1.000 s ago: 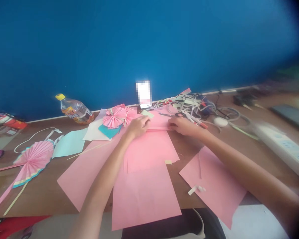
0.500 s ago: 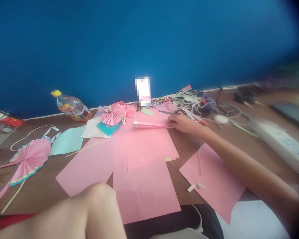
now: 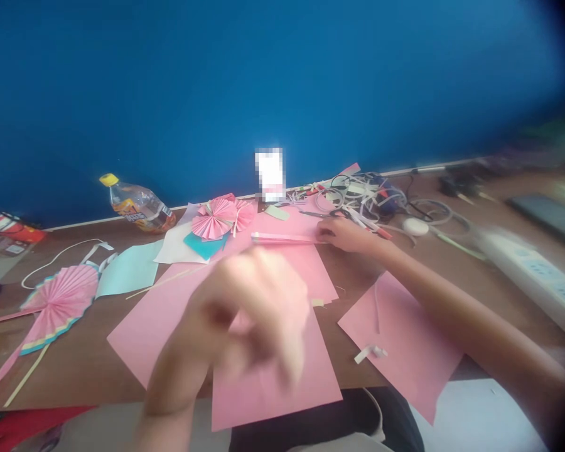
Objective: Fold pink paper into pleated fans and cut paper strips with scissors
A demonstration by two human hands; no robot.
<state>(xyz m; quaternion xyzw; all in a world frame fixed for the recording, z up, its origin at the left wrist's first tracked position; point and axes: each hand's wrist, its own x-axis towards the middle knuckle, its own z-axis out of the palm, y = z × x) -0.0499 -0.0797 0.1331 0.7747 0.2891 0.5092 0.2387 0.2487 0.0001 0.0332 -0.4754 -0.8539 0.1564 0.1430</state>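
Observation:
My right hand point(image 3: 338, 232) is closed on the right end of a narrow folded pink paper strip point(image 3: 282, 238), which lies level over pink sheets. Just beyond that hand, dark scissors point(image 3: 313, 214) are partly visible. My left hand point(image 3: 258, 307) hangs above the middle sheets, close to the camera and smeared by motion; its fingers point downward, and whether it holds anything is unclear. Beneath it is a large pink sheet point(image 3: 320, 370). Pleated pink paper rosettes point(image 3: 214, 218) sit behind, left of the strip.
A pleated fan point(image 3: 66, 298) with ribbons lies left, by a pale blue sheet point(image 3: 132, 269). A bottle point(image 3: 139, 204) leans against the blue wall. Tangled cables and scraps point(image 3: 358, 188) lie right of centre, a power strip point(image 3: 532, 263) farther right. Another pink sheet point(image 3: 400, 351) is front right.
My left hand has come down from close to the camera at lower left and now hovers over the middle sheets. My right hand stays at the folded strip.

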